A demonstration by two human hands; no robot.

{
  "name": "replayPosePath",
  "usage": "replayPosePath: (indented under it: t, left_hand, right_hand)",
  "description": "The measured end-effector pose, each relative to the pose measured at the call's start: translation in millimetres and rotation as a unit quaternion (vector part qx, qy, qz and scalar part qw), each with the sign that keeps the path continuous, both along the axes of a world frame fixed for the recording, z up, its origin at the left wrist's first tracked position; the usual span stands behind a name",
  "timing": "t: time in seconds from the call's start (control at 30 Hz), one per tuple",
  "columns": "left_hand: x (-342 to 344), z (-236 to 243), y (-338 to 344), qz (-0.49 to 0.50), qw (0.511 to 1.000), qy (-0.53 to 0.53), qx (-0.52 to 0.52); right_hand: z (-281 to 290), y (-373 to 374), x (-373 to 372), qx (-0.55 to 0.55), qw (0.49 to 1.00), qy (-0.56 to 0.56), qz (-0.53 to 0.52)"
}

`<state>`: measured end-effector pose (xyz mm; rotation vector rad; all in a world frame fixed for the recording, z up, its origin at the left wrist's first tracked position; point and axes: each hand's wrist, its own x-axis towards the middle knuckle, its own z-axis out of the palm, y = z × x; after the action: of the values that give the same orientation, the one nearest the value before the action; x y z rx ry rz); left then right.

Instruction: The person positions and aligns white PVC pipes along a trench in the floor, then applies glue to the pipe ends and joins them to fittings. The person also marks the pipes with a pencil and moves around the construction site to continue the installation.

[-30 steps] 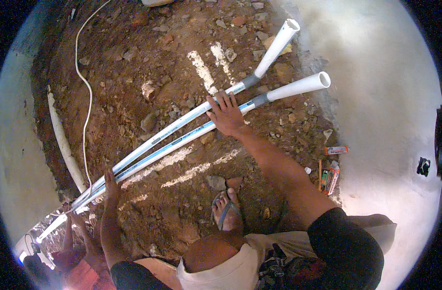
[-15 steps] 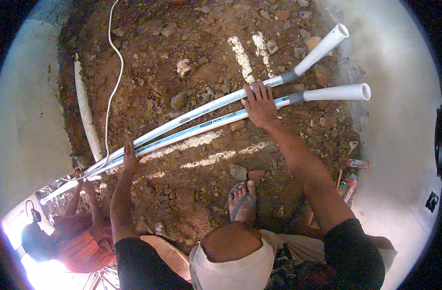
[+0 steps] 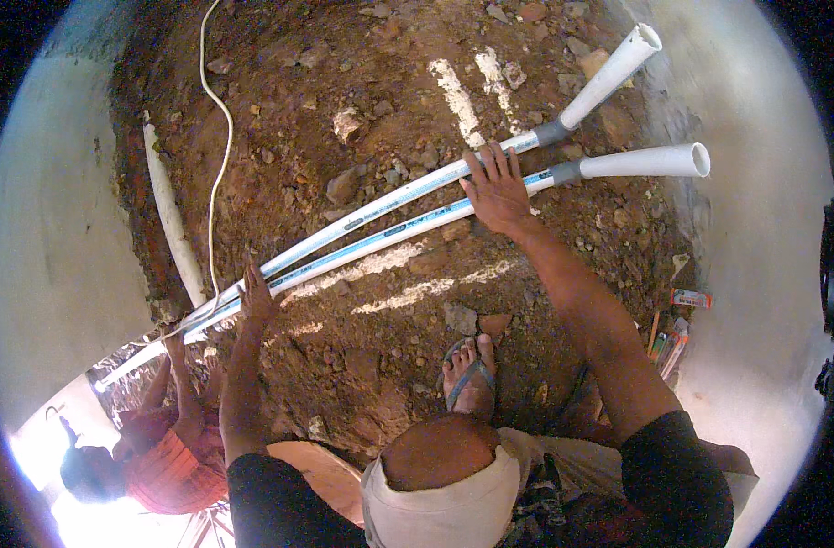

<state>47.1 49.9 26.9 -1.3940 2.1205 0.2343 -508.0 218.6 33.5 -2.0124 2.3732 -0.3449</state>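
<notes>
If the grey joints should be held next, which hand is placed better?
Probably the right hand: it lies across the white pipes, close to the grey joints, whereas the left hand is much farther away.

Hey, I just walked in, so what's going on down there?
A person has both bare hands at two long white pipes lying over rocky dirt. The right hand is spread across both, near the gray couplings; the left hand touches them farther left. Past the couplings are white end pieces with open mouths. A co-worker in orange has hands near the pipes at lower left.
</notes>
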Motion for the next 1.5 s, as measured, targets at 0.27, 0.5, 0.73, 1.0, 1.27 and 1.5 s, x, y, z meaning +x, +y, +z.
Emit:
replayPosePath:
  t: [0.27,0.5,0.73,1.0,1.27,1.5]
  left_hand:
    - [-249.1,38.3,59.5,-0.088,0.88,0.452,-0.115]
    - [-381.1,-15.0,87.9,-0.09,0.872,0.411,-0.249]
    - [-385.1,-17.2,88.3,-0.127,0.889,0.39,-0.204]
    - [-387.8,-31.6,85.0,-0.095,0.889,0.411,-0.179]
    - [-389.4,-33.6,84.7,-0.091,0.878,0.424,-0.201]
    - [-393.7,-30.4,83.8,-0.106,0.858,0.453,-0.22]
  right_hand:
    - [2.4,-0.9,-0.9,0.009,1.0,-0.004,-0.002]
    - [1.8,-2.5,0.7,0.03,1.0,-0.009,-0.007]
    - [0.6,-1.0,1.7,0.019,1.0,-0.002,-0.011]
    - [0.4,-2.9,-0.2,0.011,1.0,-0.003,-0.009]
    - [1.3,-0.4,-1.3,-0.023,0.999,-0.023,-0.005]
    - [-7.2,1.8,-2.9,-0.01,1.0,-0.019,-0.008]
